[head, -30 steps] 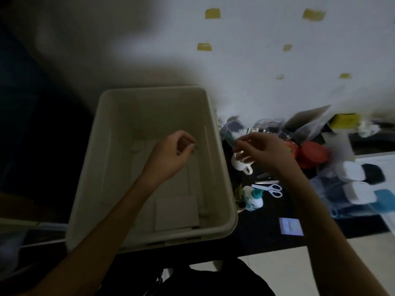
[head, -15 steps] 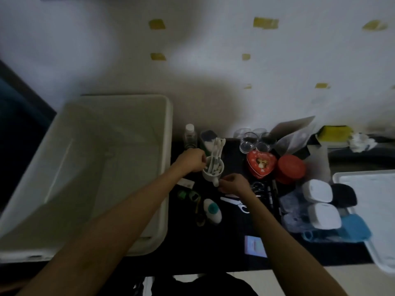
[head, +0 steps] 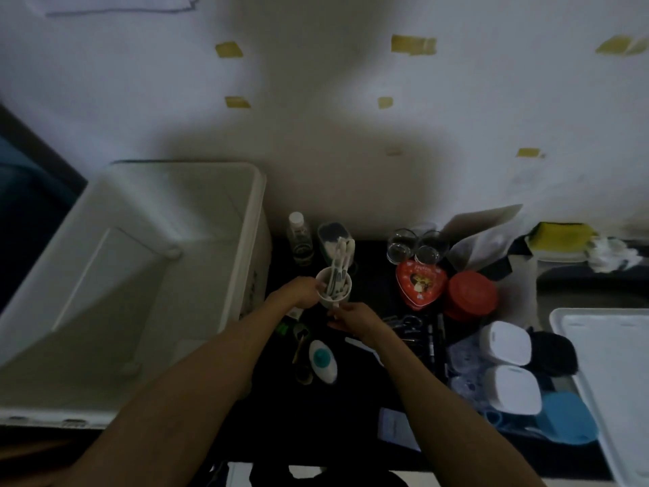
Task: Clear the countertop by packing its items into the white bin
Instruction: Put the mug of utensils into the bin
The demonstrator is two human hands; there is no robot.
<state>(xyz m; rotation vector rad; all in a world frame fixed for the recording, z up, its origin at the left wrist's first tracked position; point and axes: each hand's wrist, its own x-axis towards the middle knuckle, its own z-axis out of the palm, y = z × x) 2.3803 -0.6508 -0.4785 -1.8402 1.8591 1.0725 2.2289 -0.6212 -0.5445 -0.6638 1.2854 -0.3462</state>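
Note:
The large white bin (head: 253,219) stands at the left of the dark countertop (head: 316,416). Just right of it is a white mug (head: 335,297) with several toothbrushes standing in it. My left hand (head: 298,293) grips the mug's left side. My right hand (head: 351,318) holds the mug at its handle, low on the near side. The mug looks slightly above the counter, though the dim light hides its base.
Behind the mug stand a small clear bottle (head: 299,237) and a dark jar (head: 332,237). To the right lie two glasses (head: 416,246), a red heart tin (head: 419,282), a red lid (head: 470,295), scissors (head: 407,323), white containers (head: 505,363), a blue cup (head: 562,420) and a white tray (head: 614,381).
The view swung right from the bin to the counter. My left hand left the bin and took the mug's side; my right hand moved onto its handle.

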